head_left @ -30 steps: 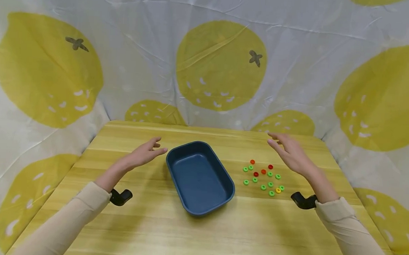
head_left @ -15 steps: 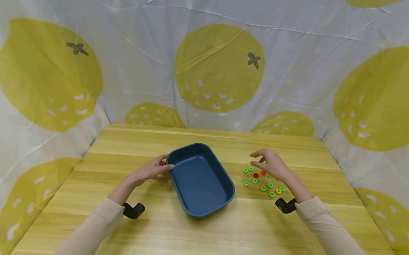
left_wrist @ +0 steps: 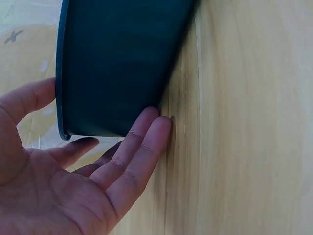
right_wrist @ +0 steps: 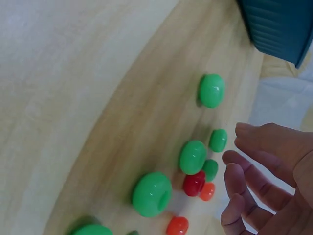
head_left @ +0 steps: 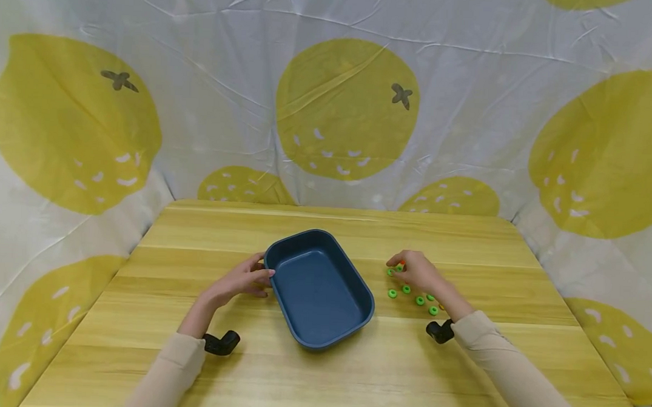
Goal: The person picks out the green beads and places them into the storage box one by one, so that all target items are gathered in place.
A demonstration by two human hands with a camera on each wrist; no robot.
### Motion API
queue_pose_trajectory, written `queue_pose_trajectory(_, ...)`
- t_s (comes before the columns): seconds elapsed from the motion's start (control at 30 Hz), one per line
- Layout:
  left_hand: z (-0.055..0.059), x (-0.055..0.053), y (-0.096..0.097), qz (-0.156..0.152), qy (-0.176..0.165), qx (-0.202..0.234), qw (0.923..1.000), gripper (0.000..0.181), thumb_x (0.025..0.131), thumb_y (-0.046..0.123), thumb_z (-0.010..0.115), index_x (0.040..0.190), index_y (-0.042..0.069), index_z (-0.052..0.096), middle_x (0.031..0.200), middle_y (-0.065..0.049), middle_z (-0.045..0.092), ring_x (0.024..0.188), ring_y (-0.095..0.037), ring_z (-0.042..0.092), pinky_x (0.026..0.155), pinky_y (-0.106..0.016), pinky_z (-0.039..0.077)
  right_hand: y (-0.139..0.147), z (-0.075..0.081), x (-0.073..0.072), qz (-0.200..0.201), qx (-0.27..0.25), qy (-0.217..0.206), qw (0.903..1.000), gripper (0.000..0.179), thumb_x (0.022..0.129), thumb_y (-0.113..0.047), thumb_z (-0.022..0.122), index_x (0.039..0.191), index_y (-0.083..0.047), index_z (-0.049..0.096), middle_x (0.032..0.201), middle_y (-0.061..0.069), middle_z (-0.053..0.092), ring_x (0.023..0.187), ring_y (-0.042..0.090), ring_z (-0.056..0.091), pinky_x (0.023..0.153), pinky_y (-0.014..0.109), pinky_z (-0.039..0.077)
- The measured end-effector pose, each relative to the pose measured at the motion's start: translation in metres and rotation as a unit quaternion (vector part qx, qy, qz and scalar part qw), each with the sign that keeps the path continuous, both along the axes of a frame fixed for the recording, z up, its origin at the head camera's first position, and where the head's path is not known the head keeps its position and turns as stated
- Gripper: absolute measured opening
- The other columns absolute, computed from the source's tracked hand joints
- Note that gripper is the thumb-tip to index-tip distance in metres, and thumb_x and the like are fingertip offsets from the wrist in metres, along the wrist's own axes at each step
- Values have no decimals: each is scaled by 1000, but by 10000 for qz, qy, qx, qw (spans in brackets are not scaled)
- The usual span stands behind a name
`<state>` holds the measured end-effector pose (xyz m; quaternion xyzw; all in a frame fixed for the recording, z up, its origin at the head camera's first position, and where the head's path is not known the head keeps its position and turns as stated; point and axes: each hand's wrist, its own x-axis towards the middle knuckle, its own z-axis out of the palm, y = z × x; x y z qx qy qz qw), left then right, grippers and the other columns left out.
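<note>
A deep blue rectangular tray sits turned at an angle on the wooden table. My left hand is at its left corner. In the left wrist view the thumb tip meets the tray rim, while two nearly straight fingers lie against the lower wall near the tabletop. My right hand hovers over small ring-shaped beads, palm down. Its thumb and forefinger are parted close around a green bead, with no bead lifted. Other green beads and red ones lie nearby; my hand hides some in the head view.
The wooden table runs back to a white curtain printed with large yellow fruit. Black wrist mounts jut from both sleeves. A strip of table separates the tray from the scattered beads on its right.
My left hand has moved right and down from the air to the tray's left corner. My right hand has come down and left over the beads, its fingers drawing closer together. The tray stays put.
</note>
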<state>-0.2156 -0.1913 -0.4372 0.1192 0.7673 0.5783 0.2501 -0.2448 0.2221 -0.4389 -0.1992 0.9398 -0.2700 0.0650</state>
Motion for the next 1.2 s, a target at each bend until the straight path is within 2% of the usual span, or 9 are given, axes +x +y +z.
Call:
queue_pose_trajectory(0.1, -2, 0, 0, 17, 1, 29, 10000, 64, 97, 24, 50, 148, 5, 16, 137, -31, 38, 106, -29, 61, 86, -46, 54, -2, -5, -2, 22, 96, 65, 9999, 23, 83, -4, 68, 105, 0, 69, 104, 16, 69, 95, 29, 65, 76, 34, 55)
queue_pose_trajectory(0.13, -3, 0, 0, 31, -6, 28, 10000, 63, 97, 24, 50, 147, 5, 17, 137, -31, 38, 106, -29, 61, 86, -46, 54, -2, -6, -2, 27, 128, 75, 9999, 23, 82, -4, 69, 105, 0, 69, 103, 15, 69, 96, 29, 65, 76, 35, 56)
queue_pose_trajectory(0.43, -9, 0, 1, 116, -73, 0, 9999, 61, 98, 28, 49, 148, 10, 19, 139, -26, 39, 108, -27, 60, 86, -42, 54, -5, -13, -3, -109, 353, 162, 9992, 21, 81, -4, 70, 102, -4, 71, 99, 10, 69, 91, 25, 65, 77, 35, 55)
queue_pose_trajectory(0.7, -8, -3, -2, 1, -38, -8, 10000, 60, 98, 27, 47, 148, 10, 19, 140, -26, 38, 108, -27, 60, 86, -42, 54, -6, -11, -4, -166, 428, 347, 9983, 19, 80, -4, 70, 99, -5, 72, 95, 8, 70, 88, 23, 65, 74, 34, 55)
queue_pose_trajectory(0.83, -9, -4, -2, -31, -57, 62, 10000, 60, 98, 27, 47, 148, 8, 19, 140, -27, 37, 109, -27, 60, 86, -42, 54, -10, 5, -6, -152, 441, 350, 9983, 19, 81, -4, 69, 100, -4, 72, 97, 10, 70, 76, 19, 63, 64, 30, 52)
queue_pose_trajectory(1.0, -10, -4, -2, 4, -106, 125, 9999, 60, 98, 27, 48, 148, 9, 19, 139, -26, 38, 108, -27, 60, 85, -42, 55, -24, 39, -11, 20, 283, 501, 9983, 20, 84, -9, 69, 103, -6, 71, 102, 10, 69, 70, 15, 61, 59, 26, 50)
queue_pose_trajectory(1.2, -9, -5, -3, -8, -128, 187, 9997, 60, 98, 26, 48, 147, 7, 19, 140, -28, 36, 108, -29, 60, 86, -43, 54, -66, 76, -20, 346, 17, 719, 9968, 19, 85, -14, 68, 103, -11, 71, 101, 7, 69, 68, 14, 61, 60, 25, 50)
